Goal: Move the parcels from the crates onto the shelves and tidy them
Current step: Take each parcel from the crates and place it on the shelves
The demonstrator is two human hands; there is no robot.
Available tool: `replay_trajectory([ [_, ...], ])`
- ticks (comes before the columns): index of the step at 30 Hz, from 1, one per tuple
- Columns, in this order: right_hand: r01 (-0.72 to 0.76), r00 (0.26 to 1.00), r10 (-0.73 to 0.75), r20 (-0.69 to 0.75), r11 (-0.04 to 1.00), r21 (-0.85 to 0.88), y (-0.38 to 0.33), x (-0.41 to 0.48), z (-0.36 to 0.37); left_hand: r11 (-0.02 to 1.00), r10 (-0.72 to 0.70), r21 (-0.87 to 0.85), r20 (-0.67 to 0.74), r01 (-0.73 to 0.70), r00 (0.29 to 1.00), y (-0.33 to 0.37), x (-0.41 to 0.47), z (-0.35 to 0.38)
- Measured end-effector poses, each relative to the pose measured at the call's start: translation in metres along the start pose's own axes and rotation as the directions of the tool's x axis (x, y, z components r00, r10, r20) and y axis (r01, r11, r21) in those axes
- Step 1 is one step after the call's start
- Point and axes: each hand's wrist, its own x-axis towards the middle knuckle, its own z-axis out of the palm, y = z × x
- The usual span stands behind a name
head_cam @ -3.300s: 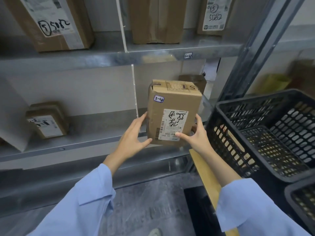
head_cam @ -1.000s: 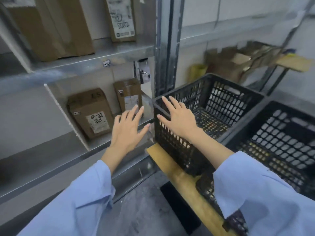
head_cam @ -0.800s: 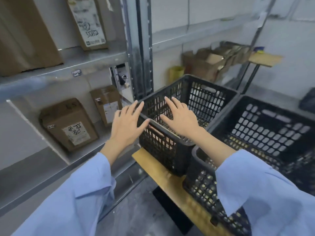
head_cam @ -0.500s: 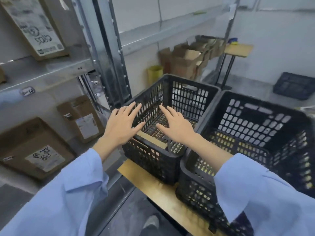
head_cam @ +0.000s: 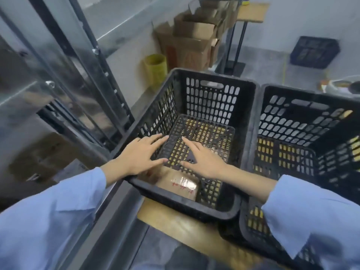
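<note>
A black perforated crate (head_cam: 212, 90) stands on a wooden board beside the metal shelf unit. One brown parcel (head_cam: 178, 185) with clear tape and red writing lies flat in its near left corner. My left hand (head_cam: 141, 155) hovers over the crate's left rim with fingers spread and holds nothing. My right hand (head_cam: 202, 157) reaches down inside the crate, just above the parcel, fingers straight and apart. Neither hand touches the parcel. A second black crate (head_cam: 303, 117) stands right beside the first.
The shelf upright (head_cam: 93, 75) stands close on the left, with blurred brown parcels (head_cam: 41, 156) on the lower shelf. Open cardboard boxes (head_cam: 192, 38), a yellow bin (head_cam: 155, 68), a small table (head_cam: 251, 11) and a dark crate (head_cam: 314, 51) stand beyond. A wooden board (head_cam: 175, 225) carries the crates.
The parcel I held went onto the shelf. My view then swung right and down to the crates, and both empty hands moved from the shelf into the near crate, above the parcel.
</note>
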Motion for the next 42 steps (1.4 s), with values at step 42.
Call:
replay_trajectory([
  [42,-0.438,0.876,0.482,-0.006,0.801,0.408,-0.009,0.015,-0.023,0.72,-0.307,-0.605,0.16,0.339,0.938,-0.008,0.021,-0.002],
])
